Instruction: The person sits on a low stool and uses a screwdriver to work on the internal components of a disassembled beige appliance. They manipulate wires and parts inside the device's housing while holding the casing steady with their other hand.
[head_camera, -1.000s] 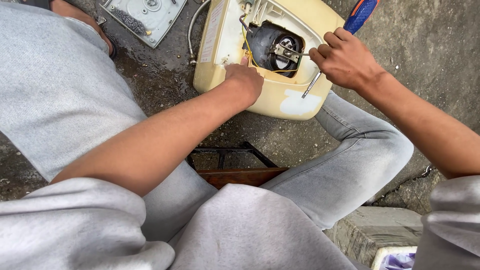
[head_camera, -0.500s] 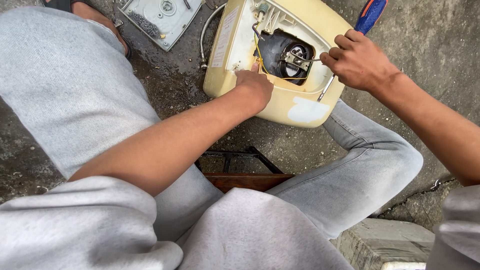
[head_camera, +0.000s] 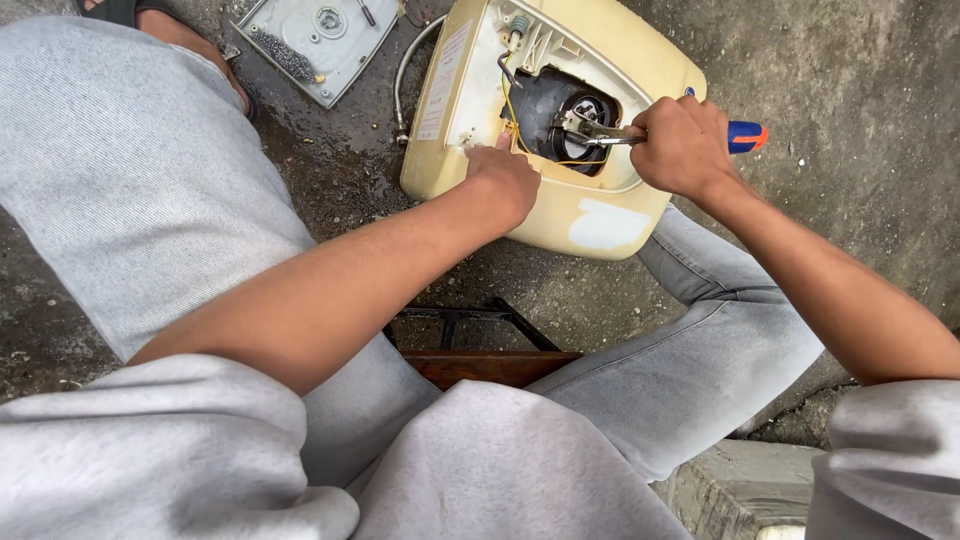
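Taking the cream-yellow appliance housing (head_camera: 590, 215) as the landmark: it lies on its back on the damp concrete ground (head_camera: 850, 90), just ahead of the person's knees, its front opened on a dark round cavity (head_camera: 560, 120) with loose yellow wires.

Up and to the left of the housing, a grey cover plate (head_camera: 320, 40) lies flat, apart from it, and a braided hose (head_camera: 405, 75) curves along its left edge.

The left hand (head_camera: 505, 180) rests on the housing's left inner rim, fingers curled together and pressing down to brace the shell.

The housing looks like stiff, fairly light plastic, smooth and apt to slide on wet ground, so the rim is the sound place to hold; the wires inside seem delicate.

At the housing's right edge, the right hand (head_camera: 685, 145) is closed in a fist around pliers (head_camera: 610, 133) with a blue-and-orange handle, whose metal nose reaches into the cavity onto a fitting.

Against half a second ago, the pliers now bite inside the cavity, and the right hand sits closer over the opening.
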